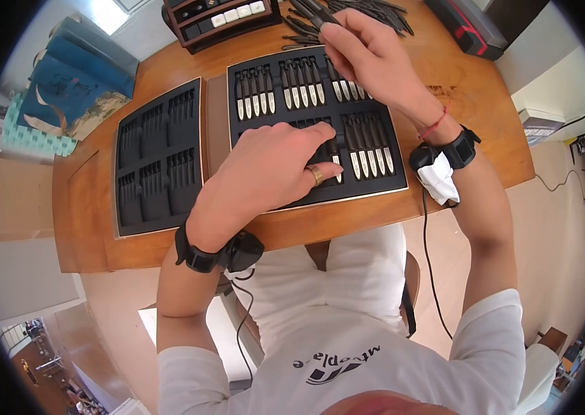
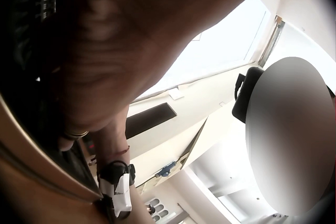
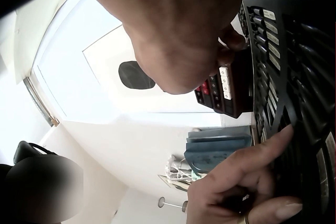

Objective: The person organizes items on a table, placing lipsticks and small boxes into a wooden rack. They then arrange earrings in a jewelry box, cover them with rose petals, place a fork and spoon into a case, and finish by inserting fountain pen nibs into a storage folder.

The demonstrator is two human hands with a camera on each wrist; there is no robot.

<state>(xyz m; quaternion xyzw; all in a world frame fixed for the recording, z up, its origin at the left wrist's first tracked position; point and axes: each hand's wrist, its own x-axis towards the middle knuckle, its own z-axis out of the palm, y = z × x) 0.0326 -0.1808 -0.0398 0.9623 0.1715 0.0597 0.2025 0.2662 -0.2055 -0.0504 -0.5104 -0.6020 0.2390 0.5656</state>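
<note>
A black slotted tray (image 1: 339,149) lies on the table, with rows of slim, dark, pen-like sticks (image 1: 370,149) whose broad pale ends face me. My left hand (image 1: 261,162) is over its lower middle compartment, a ring on one finger. Its index finger and thumb reach down to the slots, touching near a pale-ended stick (image 1: 337,168); the palm hides most of that compartment. In the right wrist view the index finger (image 3: 275,140) extends onto the tray. Beyond the tray's far edge, my right hand (image 1: 368,55) grips several dark sticks (image 1: 312,10) between thumb and fingers.
Left of the tray lies a second black slotted panel (image 1: 161,162) holding dark inserts. Loose dark sticks (image 1: 382,15) are heaped at the back. A dark wooden rack (image 1: 220,24) stands behind, a blue bag (image 1: 85,76) at the left, a grey-red case (image 1: 469,28) at back right.
</note>
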